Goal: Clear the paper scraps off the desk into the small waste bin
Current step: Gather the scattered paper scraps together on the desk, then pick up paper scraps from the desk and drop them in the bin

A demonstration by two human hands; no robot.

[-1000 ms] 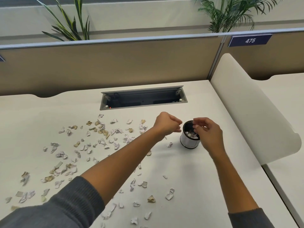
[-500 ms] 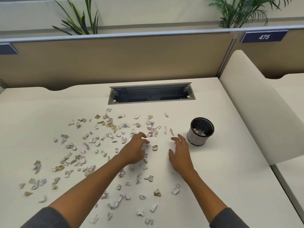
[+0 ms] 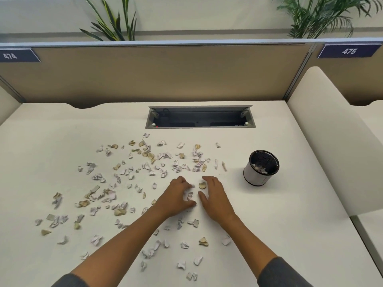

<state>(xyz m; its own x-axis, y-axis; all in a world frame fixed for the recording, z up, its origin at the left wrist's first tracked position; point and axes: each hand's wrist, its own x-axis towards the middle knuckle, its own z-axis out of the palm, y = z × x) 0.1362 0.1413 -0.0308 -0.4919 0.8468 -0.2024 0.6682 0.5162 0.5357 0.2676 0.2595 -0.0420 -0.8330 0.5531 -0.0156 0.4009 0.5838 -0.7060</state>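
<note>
Several white and tan paper scraps (image 3: 145,162) lie scattered over the left and middle of the cream desk (image 3: 290,224). The small waste bin (image 3: 260,168), white with a black mesh lining, stands upright at the right and holds a few scraps. My left hand (image 3: 176,197) and my right hand (image 3: 213,197) rest palm down on the desk, side by side, left of the bin. Between them lie a few scraps (image 3: 189,194) and a tan scrap (image 3: 202,185). The fingers of both hands curve inward around this little cluster.
An open cable tray (image 3: 200,118) is set into the desk at the back. A tan partition (image 3: 165,75) closes the far side, and a curved cream divider (image 3: 331,141) rises along the right edge. Plants stand behind the partition.
Both hands left the bin, came back toward me over the desk, and now sit close together around a small cluster of scraps. The view has shifted left.
</note>
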